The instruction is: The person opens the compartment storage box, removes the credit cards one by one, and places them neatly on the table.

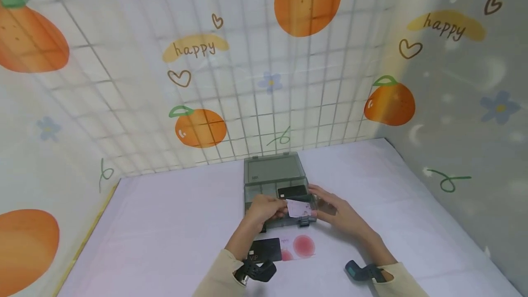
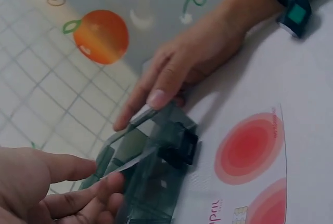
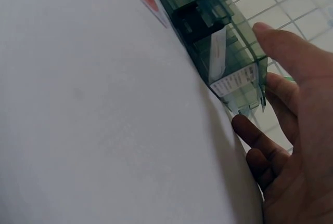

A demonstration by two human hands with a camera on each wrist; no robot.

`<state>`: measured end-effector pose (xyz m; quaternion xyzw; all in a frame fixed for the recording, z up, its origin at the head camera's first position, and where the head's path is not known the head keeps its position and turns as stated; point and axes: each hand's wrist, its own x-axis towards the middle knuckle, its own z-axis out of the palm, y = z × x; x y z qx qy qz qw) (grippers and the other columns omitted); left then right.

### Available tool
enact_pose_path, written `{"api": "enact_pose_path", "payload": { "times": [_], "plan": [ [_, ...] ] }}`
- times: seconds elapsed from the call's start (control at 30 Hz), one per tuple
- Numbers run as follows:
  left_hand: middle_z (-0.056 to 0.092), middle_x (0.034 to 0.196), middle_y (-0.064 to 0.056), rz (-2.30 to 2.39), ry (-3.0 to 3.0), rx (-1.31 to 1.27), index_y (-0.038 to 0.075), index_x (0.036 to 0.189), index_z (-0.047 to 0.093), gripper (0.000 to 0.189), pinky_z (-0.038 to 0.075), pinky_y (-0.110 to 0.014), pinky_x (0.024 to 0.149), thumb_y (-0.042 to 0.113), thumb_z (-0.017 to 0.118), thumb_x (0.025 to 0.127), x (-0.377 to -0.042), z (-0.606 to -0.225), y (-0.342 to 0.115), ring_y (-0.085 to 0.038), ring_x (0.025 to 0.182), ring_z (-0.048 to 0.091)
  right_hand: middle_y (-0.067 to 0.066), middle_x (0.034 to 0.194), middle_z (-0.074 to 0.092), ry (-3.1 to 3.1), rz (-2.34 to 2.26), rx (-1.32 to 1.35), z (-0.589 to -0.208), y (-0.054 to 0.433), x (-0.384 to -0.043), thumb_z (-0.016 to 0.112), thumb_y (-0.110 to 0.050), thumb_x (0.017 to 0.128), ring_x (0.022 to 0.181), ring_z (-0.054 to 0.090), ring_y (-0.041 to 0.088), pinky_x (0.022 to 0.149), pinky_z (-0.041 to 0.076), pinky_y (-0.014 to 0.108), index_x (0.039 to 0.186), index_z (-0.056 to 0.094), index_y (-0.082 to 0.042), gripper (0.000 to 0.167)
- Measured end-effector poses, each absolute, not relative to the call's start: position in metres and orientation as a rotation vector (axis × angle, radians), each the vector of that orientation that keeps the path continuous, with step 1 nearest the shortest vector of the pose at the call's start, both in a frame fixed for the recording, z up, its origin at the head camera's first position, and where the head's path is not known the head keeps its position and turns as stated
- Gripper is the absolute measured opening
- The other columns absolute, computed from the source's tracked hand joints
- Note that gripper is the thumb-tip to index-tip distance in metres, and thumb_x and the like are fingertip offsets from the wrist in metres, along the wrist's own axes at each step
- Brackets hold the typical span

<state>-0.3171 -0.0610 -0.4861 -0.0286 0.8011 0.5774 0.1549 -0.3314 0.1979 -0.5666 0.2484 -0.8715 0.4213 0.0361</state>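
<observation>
Pinching a small pale pink card (image 1: 299, 208) between thumb and fingers, the person's left hand (image 1: 266, 210) holds it over the front compartments of a translucent green-grey box (image 1: 284, 223). The card sits toward five o'clock of the box's middle, just above the front latch (image 1: 304, 222), with the hand at its nine o'clock. The right hand (image 1: 348, 212) rests at the box's three o'clock end, its thumb and fingers spread apart and touching the rim and end wall. The lid (image 1: 274, 169) stands open toward twelve o'clock, and a black card (image 1: 290, 190) lies in the compartments toward one o'clock.

At six o'clock from the box, on the white-covered table (image 1: 185, 219), lie a black card marked VIP (image 1: 266, 249) and, touching it at its three o'clock side, a pale card with red circles (image 1: 304, 246). Each wrist wears a dark device; the one on the left wrist (image 1: 257, 270) is near the VIP card.
</observation>
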Motion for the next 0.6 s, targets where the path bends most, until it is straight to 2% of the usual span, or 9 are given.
{"api": "enact_pose_path", "payload": {
  "times": [0.1, 0.23, 0.6],
  "plan": [
    [0.07, 0.073, -0.004, 1.579, 2.417, -0.046, 0.001, 0.088, 0.077, 0.017, 0.053, -0.033, 0.069, 0.016, 0.072, 0.092, -0.317, -0.488, -0.054, -0.013, 0.068, 0.063, -0.007, 0.159, 0.036, -2.682, 1.299, 0.757, -0.566, 0.197, -0.331, 0.073, -0.039, 0.092, 0.14, 0.04, 0.029, 0.109, 0.029, 0.066, 0.151, 0.047, -0.022, 0.066],
    [0.066, 0.067, -0.002, 1.517, 2.529, -0.014, 0.003, 0.084, 0.077, 0.012, 0.047, -0.029, 0.063, 0.014, 0.075, 0.089, -0.317, -0.49, -0.048, -0.013, 0.065, 0.059, -0.006, 0.159, 0.036, -2.691, 1.278, 0.749, -0.565, 0.197, -0.331, 0.073, -0.039, 0.092, 0.141, 0.039, 0.032, 0.108, 0.03, 0.067, 0.151, 0.047, -0.021, 0.066],
    [0.067, 0.069, -0.003, 1.522, 2.596, -0.016, 0.002, 0.085, 0.078, 0.01, 0.045, -0.027, 0.06, 0.011, 0.076, 0.088, -0.316, -0.489, -0.047, -0.015, 0.066, 0.061, -0.007, 0.16, 0.035, -2.715, 1.275, 0.733, -0.565, 0.197, -0.331, 0.071, -0.043, 0.092, 0.143, 0.036, 0.031, 0.109, 0.028, 0.067, 0.152, 0.046, -0.023, 0.068]
  ]
}}
